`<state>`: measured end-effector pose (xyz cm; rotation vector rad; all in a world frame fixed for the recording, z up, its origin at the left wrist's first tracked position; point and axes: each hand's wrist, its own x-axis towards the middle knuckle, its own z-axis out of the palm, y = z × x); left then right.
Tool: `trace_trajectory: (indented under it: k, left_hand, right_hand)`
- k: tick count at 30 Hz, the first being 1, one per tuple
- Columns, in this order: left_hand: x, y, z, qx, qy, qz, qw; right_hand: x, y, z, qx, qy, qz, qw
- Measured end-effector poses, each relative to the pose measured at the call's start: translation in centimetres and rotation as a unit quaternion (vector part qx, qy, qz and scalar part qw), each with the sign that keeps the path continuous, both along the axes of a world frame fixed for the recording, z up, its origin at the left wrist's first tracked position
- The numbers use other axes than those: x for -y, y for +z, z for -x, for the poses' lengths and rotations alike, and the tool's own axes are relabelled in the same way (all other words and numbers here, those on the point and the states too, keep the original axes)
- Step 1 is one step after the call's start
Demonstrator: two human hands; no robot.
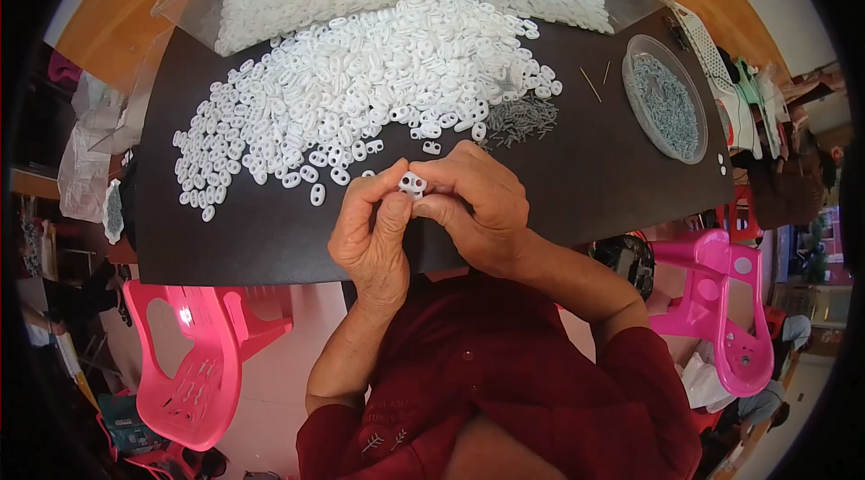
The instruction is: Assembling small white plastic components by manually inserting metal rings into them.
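Note:
Close above the table's near edge, my left hand (371,232) and my right hand (482,201) meet with fingertips pinched on a small white plastic two-hole piece (413,181). Both thumbs press it from below and the forefingers from above, so its lower part is partly hidden. Just beyond my fingers spreads a big heap of similar white oval two-hole pieces (387,66); a single loose one (432,148) lies near my right forefinger. Beside the heap, past my right hand, sits a small pile of thin grey screw-like pins (523,122).
Clear bins (194,12) (631,13) of white pieces tilt at the table's far side. A round clear tub (634,120) of grey pins stands at right, with two thin sticks (590,84) beside it. Pink plastic chairs (230,336) (721,300) flank me below the dark table (243,250).

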<state>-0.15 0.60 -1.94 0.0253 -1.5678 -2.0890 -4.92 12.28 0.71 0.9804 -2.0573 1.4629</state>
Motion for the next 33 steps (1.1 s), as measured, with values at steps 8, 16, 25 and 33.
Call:
trace_trajectory:
  k: [8, 16, 25, 33]
  left_hand:
    - [0.2, 0.0, -0.5, 0.010, 0.007, -0.032, 0.999]
    - [-0.2, 0.6, -0.9, 0.000, 0.024, -0.032, 0.999]
    - [-0.6, 0.3, -1.1, -0.030, 0.056, 0.002, 0.998]
    - [-1.1, -0.2, -1.0, -0.032, 0.073, -0.017, 0.997]
  right_hand:
    - [0.3, -0.3, 0.0, 0.009, 0.024, -0.005, 1.000]
    - [0.4, -0.2, -0.7, 0.052, 0.034, 0.019, 0.998]
    - [0.9, -0.3, -0.5, -0.067, 0.017, -0.003, 0.998]
    - [1.1, -1.0, -0.5, -0.109, 0.016, 0.008, 0.994]
